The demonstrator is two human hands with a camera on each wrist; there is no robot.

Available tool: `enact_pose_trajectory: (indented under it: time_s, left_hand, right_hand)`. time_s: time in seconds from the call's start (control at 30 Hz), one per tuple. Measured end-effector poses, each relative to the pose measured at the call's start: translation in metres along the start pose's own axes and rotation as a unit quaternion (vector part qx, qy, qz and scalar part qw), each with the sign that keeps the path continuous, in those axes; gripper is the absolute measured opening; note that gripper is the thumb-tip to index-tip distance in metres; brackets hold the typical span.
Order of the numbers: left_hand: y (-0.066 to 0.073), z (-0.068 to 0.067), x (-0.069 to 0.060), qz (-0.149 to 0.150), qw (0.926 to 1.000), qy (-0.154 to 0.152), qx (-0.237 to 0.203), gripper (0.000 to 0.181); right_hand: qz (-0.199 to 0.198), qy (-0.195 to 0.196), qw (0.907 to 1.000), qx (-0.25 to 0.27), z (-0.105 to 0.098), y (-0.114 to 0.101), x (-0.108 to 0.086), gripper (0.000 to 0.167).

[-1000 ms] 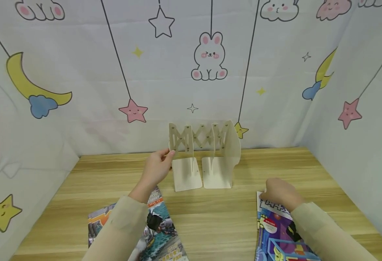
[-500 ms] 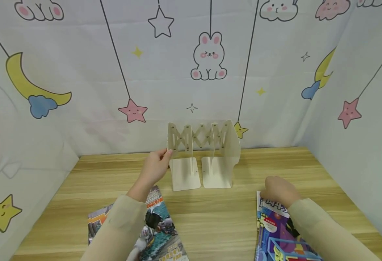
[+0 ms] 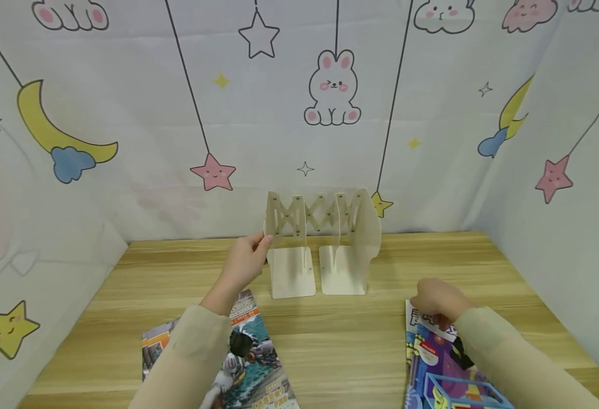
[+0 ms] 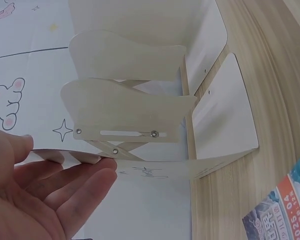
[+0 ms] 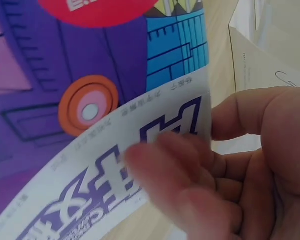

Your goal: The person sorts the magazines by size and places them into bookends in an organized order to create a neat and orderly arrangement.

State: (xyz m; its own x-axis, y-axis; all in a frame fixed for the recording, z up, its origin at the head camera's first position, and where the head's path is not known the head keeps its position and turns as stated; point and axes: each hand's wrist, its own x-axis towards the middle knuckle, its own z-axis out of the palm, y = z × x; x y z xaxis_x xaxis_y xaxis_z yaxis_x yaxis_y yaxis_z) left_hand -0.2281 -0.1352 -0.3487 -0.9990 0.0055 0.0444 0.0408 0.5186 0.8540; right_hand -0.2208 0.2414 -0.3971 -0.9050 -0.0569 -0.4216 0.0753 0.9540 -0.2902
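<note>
A cream, expandable bookend with a crisscross back stands at the rear middle of the table. My left hand pinches its left end panel; in the left wrist view, the thumb of my left hand lies on one side of the panel's edge and the fingers on the other. At the right, my right hand grips the top edge of a purple magazine. Seen from the right wrist, this magazine bows, with fingertips over its white title strip. My right sleeve covers part of it.
Colourful magazines lie at the left front, partly under my left sleeve. Behind the wooden table hangs a white cloth printed with cartoons, and it continues along both sides.
My left hand has drawn the bookend's left end slightly left, and its base plate has straightened. My right fingers have shifted on the magazine's top edge, which now curves.
</note>
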Motion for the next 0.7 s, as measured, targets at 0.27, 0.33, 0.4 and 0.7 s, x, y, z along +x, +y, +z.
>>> enact_pose_trajectory:
  time_s: [0.27,0.33,0.4,0.7]
  left_hand:
    - [-0.0008,0.0004,-0.0007,0.004,1.0,-0.001,0.003,0.042]
    - [-0.0012,0.0008,-0.0005,0.006,1.0,-0.001,0.002,0.041]
    - [-0.0019,0.0012,-0.0002,0.007,1.0,-0.001,0.003,0.041]
    - [-0.0034,0.0006,-0.0012,0.014,0.9999,0.0,0.007,0.039]
  right_hand:
    - [-0.012,0.002,0.9983,0.057,-0.0022,0.0076,-0.0025,0.022]
    - [-0.016,0.009,0.9974,0.07,-0.0026,0.0089,-0.0028,0.023]
    - [-0.018,0.016,0.9961,0.084,-0.0035,0.0091,-0.0033,0.026]
    - [-0.033,0.034,0.9906,0.129,-0.0085,0.0011,-0.0088,0.035]
